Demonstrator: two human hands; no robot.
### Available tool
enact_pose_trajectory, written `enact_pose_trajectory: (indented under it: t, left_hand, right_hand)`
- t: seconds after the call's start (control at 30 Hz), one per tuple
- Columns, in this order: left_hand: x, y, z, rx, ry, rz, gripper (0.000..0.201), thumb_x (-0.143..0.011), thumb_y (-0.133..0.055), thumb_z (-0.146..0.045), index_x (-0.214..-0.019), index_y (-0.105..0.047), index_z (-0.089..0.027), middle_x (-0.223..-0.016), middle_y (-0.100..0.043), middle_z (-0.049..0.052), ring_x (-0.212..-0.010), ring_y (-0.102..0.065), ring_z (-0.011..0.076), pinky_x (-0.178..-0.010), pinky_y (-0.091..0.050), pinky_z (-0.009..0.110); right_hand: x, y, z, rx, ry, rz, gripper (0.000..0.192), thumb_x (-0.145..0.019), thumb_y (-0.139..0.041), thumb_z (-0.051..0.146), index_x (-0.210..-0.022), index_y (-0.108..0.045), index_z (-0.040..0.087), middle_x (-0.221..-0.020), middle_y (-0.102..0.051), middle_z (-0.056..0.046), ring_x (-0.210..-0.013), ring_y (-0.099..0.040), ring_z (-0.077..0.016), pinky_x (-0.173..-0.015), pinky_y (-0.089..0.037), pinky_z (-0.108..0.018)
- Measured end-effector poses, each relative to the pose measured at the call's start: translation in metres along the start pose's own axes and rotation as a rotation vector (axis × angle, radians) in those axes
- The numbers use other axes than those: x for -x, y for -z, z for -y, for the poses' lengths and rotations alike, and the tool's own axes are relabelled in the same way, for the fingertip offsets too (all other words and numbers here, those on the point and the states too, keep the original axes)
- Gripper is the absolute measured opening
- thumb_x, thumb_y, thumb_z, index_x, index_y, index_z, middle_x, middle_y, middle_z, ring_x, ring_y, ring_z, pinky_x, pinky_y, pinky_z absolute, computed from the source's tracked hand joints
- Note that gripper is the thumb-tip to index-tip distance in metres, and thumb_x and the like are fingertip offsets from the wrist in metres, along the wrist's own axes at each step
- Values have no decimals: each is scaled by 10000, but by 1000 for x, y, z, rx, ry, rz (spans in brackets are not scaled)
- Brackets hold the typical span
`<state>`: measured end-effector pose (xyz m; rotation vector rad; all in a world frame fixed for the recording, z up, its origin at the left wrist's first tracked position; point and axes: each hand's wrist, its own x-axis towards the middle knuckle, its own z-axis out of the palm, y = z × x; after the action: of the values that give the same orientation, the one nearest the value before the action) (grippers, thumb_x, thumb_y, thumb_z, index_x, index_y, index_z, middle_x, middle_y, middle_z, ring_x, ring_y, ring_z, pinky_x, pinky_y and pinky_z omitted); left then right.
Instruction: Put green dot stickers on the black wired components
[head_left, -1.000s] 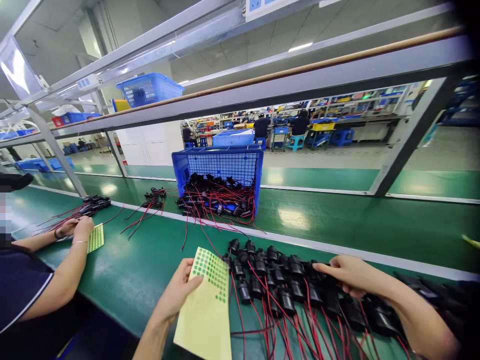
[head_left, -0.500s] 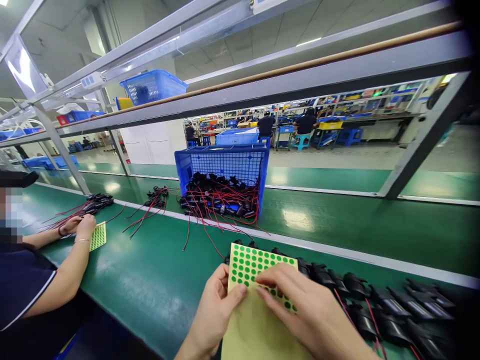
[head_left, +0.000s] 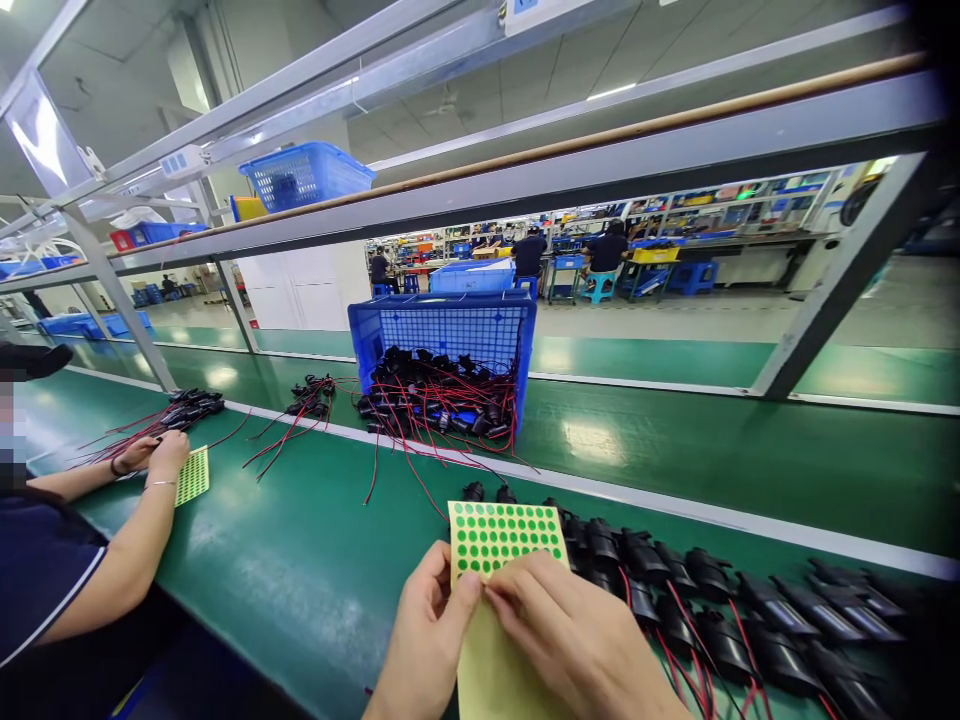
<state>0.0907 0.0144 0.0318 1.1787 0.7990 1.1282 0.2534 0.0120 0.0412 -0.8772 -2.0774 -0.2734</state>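
Note:
A yellow sheet of small green round stickers (head_left: 504, 540) is held upright over the green belt at the bottom middle. My left hand (head_left: 427, 640) grips its left edge with thumb on the front. My right hand (head_left: 577, 640) presses its fingertips on the sheet's lower rows, covering that part. Behind and to the right of the sheet lies a row of black connectors with red wires (head_left: 697, 590).
A blue crate (head_left: 450, 330) tipped toward me spills black connectors with red wires (head_left: 439, 405). Smaller bundles (head_left: 304, 400) lie to its left. A co-worker's hands (head_left: 154, 455) rest by another sticker sheet (head_left: 193, 475) at left. A metal shelf frame (head_left: 525, 190) runs overhead.
One second ago my right hand lay on the connectors at right; it has moved onto the sticker sheet. My left hand brought the sheet to the middle and turned it upright.

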Motion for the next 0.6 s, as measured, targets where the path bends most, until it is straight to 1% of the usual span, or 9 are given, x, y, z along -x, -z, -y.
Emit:
enact_pose_trajectory:
  t: [0.1,0.17,0.23,0.3,0.37,0.43,0.47,0.53,0.6]
  left_hand:
    - [-2,24,18,-160,45,-72,388,-933,-580,-579,-946,-572,-191,-921,-707,60,-815,-658,183,-764,-513,290]
    - [-4,52,35,-424,31,-169,428,-947,-485,-618,-899,-561,-200,-829,-693,47,-726,-663,191,-682,-529,299]
    - [-8,84,48,-570,2,-232,453,-910,-500,-644,-829,-563,-202,-767,-673,49,-699,-669,222,-661,-543,336]
    - [-21,109,53,-679,-51,-292,412,-887,-538,-612,-871,-585,-203,-864,-683,85,-810,-690,270,-734,-563,396]
    - [-46,120,51,-790,-134,-338,337,-918,-525,-528,-977,-600,-205,-1032,-670,123,-995,-669,300,-874,-550,459]
    - [-89,114,44,-896,-222,-322,254,-971,-491,-417,-1031,-612,-202,-1116,-650,122,-1107,-623,286,-987,-508,488]
    - [-117,105,42,-944,-254,-276,215,-986,-502,-366,-1011,-630,-195,-1097,-659,104,-1103,-623,266,-1006,-504,480]
    - [-177,81,39,-1029,-287,-183,190,-983,-595,-331,-1040,-659,-162,-1124,-678,74,-1098,-637,241,-994,-519,477]
    - [-236,53,41,-1102,-283,-131,242,-977,-631,-343,-1138,-664,-164,-1222,-671,86,-1126,-643,245,-990,-537,482]
  right_hand:
    - [0,2,0,-30,32,25,251,-1029,-443,137,-847,-590,227,-702,-663,14,-587,-634,-127,-536,-450,-231]
    - [-2,11,-5,-53,7,50,197,-1017,-470,131,-893,-590,226,-737,-664,14,-622,-646,-115,-555,-465,-211]
    - [-5,22,-14,-63,-46,58,164,-1019,-487,143,-916,-584,227,-750,-653,14,-636,-648,-108,-572,-479,-200]
    - [-6,32,-23,-60,-96,58,149,-1022,-501,160,-916,-575,233,-757,-647,17,-639,-650,-104,-591,-494,-195]
    - [-6,38,-33,-49,-132,61,133,-1023,-511,171,-927,-574,239,-782,-659,14,-658,-663,-107,-608,-507,-194]
    - [-4,40,-40,-36,-156,71,121,-1026,-516,184,-941,-579,243,-801,-670,12,-673,-675,-110,-619,-518,-193]
    - [-3,40,-43,-29,-167,72,122,-1028,-514,191,-942,-581,244,-799,-672,12,-671,-680,-111,-617,-521,-194]
    - [-2,39,-48,-9,-181,71,130,-1029,-509,197,-938,-587,247,-785,-676,15,-654,-687,-111,-610,-527,-191]
    - [-1,40,-51,20,-172,54,137,-1022,-507,182,-937,-591,249,-765,-678,20,-635,-691,-109,-596,-529,-186]
